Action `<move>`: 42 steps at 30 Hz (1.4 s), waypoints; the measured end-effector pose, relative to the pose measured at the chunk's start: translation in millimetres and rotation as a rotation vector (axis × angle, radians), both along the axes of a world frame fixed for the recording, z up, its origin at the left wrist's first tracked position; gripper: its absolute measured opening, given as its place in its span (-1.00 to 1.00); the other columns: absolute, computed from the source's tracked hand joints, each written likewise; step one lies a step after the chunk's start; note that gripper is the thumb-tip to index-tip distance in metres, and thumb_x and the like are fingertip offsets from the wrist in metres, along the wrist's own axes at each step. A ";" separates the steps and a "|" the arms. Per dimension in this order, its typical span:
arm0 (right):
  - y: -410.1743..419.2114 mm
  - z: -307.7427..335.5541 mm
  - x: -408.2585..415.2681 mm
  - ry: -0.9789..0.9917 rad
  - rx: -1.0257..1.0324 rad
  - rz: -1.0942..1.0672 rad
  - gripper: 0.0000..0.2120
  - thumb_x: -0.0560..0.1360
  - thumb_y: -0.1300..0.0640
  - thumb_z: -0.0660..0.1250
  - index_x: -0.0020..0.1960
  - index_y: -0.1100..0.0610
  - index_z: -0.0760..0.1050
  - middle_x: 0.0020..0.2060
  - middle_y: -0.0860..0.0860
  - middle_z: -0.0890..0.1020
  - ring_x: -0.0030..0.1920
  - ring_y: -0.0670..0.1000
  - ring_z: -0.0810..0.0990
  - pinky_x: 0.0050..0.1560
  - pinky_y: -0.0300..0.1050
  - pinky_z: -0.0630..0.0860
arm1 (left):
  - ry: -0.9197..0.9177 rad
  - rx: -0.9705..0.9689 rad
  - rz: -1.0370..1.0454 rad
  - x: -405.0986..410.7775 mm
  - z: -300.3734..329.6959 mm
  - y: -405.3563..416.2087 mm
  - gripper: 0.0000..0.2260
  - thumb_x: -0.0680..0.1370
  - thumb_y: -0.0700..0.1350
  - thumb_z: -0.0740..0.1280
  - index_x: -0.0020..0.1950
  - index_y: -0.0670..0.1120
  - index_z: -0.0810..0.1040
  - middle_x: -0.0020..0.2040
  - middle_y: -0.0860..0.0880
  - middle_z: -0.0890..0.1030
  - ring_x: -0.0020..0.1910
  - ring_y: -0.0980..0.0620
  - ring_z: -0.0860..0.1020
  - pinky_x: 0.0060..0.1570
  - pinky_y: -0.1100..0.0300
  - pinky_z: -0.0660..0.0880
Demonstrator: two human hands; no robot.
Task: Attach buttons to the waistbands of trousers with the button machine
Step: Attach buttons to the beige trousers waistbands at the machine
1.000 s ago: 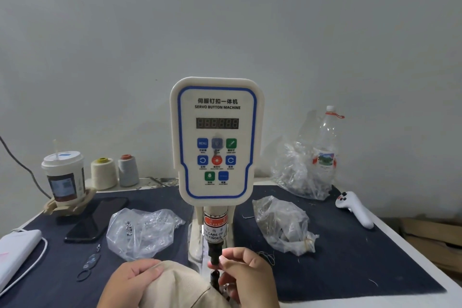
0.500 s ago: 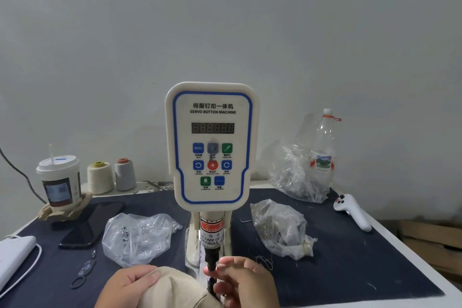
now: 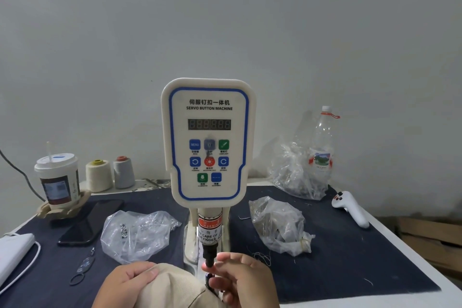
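Left hand (image 3: pixel 130 280) grips the beige trousers (image 3: pixel 172 290) — right hand (image 3: pixel 240 280) pinches something small under the button machine (image 3: pixel 208 142).

The cream upright button machine (image 3: pixel 208 147) stands mid-table on the dark cloth mat (image 3: pixel 350 252), with a crumpled clear plastic bag (image 3: pixel 136 235) at its 8 o'clock and another knotted clear bag (image 3: pixel 280 225) at its 4 o'clock. At 9 o'clock a lidded paper cup (image 3: pixel 58 182) stands left of two thread cones (image 3: pixel 110 174), with a flat black phone (image 3: pixel 91 222) in front of them. At 2 o'clock a clear plastic bottle (image 3: pixel 322 142) stands behind a third bag, and a white handheld controller (image 3: pixel 351 209) lies to the right.
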State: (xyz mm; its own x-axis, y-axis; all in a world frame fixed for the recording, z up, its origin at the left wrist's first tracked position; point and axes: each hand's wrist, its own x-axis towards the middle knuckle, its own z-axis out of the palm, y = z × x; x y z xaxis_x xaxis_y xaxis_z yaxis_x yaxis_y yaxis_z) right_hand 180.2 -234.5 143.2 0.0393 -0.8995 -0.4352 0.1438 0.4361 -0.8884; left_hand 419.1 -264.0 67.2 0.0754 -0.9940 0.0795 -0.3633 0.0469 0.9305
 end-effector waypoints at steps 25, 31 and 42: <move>12.7 -1.0 -0.4 -0.072 -0.070 -0.014 -0.85 0.40 0.40 0.44 -0.08 0.24 0.56 -0.34 0.15 0.70 -0.56 0.01 0.58 -0.55 -0.29 0.29 | -0.036 -0.005 0.049 -6.6 7.0 5.8 -0.75 0.51 -0.24 0.43 -0.25 0.08 0.75 -0.21 0.04 0.72 -0.08 0.07 0.64 -0.04 0.31 0.44; 15.2 2.6 0.6 -0.034 -0.081 -0.022 -0.76 0.30 0.40 0.54 -0.14 0.22 0.55 -0.50 0.09 0.64 -0.63 -0.05 0.54 -0.61 -0.34 0.26 | -0.047 0.009 0.024 -5.9 11.0 8.9 -0.77 0.51 -0.23 0.43 -0.22 0.07 0.75 -0.18 0.01 0.72 -0.06 0.07 0.66 0.01 0.30 0.45; 24.4 -4.0 3.1 -0.094 -0.150 -0.089 -0.80 0.28 0.37 0.55 -0.13 0.25 0.63 -0.37 0.18 0.68 -0.53 -0.04 0.57 -0.54 -0.26 0.32 | -0.026 0.008 0.027 -10.2 12.5 11.3 -0.77 0.53 -0.23 0.40 -0.23 0.03 0.75 -0.18 0.00 0.72 -0.15 0.12 0.63 -0.05 0.29 0.44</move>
